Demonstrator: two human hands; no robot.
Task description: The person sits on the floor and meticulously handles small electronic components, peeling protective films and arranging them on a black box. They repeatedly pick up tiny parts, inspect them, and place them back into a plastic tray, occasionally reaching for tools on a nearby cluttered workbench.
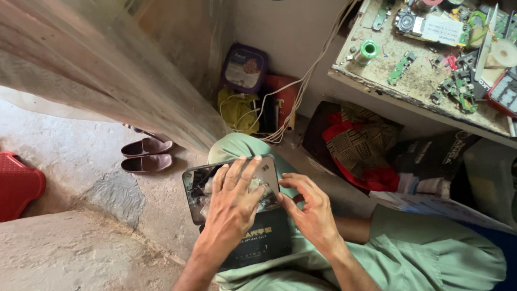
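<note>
A flat, dark, glossy glass panel (229, 186) lies on a black rectangular box (258, 242) resting on the person's green-clad knee (237, 148). The left hand (234, 202) presses flat on the panel, fingers spread in a released grip, probably to steady it. The right hand (312, 213) pinches the panel's right edge with curled fingertips. A pair of brown shoes (146, 154) sits on the floor to the left. The cluttered counter (420, 86), upper right, carries green circuit boards (401, 67), and white cables (301, 86) hang from its left edge.
</note>
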